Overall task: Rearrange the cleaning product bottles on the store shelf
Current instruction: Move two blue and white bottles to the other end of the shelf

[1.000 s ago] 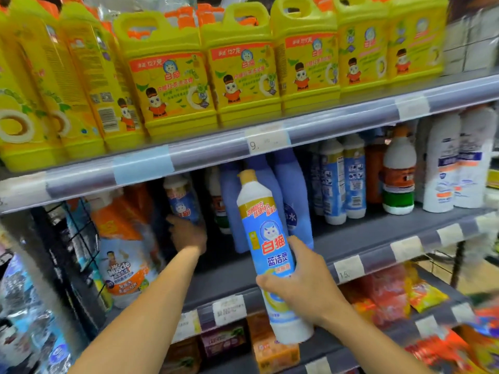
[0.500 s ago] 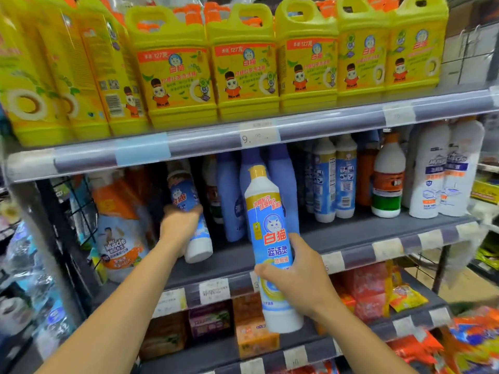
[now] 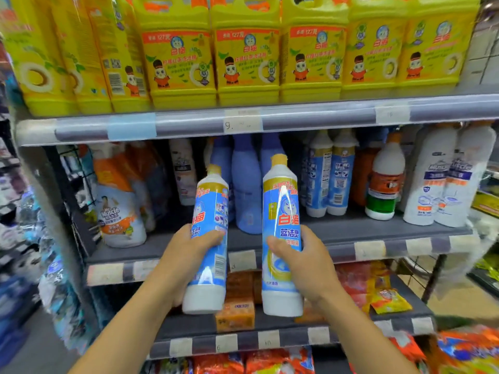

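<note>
While aloft, glossy tapered bottles [image 3: 210, 201] [image 3: 280, 211]

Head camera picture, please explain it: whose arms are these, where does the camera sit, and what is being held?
There is no machine here. These are a person's two bare arms, filmed by a wide-angle camera worn on their head, looking forward and down. That lens is why the shelves look bent at the edges. The left hand grips one blue-and-white bottle, and the right hand grips a matching bottle. Both bottles have yellow caps and are held roughly upright in front of the middle shelf, not standing on it. On that shelf stand plain blue bottles and tall white bottles. The shelf above carries yellow jugs, and below lie orange packs.
</note>
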Action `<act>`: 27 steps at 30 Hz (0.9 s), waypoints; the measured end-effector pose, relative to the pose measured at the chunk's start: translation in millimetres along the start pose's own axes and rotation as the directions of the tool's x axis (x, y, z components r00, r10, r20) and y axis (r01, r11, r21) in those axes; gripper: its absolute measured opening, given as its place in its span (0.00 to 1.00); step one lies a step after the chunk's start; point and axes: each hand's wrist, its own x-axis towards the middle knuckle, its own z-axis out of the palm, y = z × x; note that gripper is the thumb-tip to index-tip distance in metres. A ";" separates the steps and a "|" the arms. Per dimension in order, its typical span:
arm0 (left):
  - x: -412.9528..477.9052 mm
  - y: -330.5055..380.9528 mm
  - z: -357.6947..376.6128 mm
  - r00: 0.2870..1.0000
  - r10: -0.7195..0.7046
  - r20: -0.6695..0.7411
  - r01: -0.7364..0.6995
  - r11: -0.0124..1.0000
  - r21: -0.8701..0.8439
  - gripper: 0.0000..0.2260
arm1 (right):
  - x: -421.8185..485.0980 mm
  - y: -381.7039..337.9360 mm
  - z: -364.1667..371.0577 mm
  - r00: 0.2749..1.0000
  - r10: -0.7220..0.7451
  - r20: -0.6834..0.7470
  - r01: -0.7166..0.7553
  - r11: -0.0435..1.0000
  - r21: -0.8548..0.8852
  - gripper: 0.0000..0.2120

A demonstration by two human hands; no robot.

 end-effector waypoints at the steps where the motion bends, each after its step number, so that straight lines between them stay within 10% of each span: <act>1: -7.0 0.4 11.3 1.000 -0.009 0.024 0.009 0.999 -0.032 0.14 | -1.0 -1.2 -10.4 1.000 0.005 -0.005 -0.005 1.000 0.005 0.11; 11: -15.6 3.9 126.4 0.978 -0.085 0.192 0.116 0.981 -0.153 0.14 | 5.8 -0.1 -136.4 0.997 0.028 -0.072 -0.032 0.998 -0.059 0.08; 27: 1.3 5.1 222.8 0.997 -0.043 0.066 0.050 0.992 -0.116 0.15 | 91.4 16.4 -218.5 0.993 -0.120 0.018 0.120 0.957 -0.265 0.13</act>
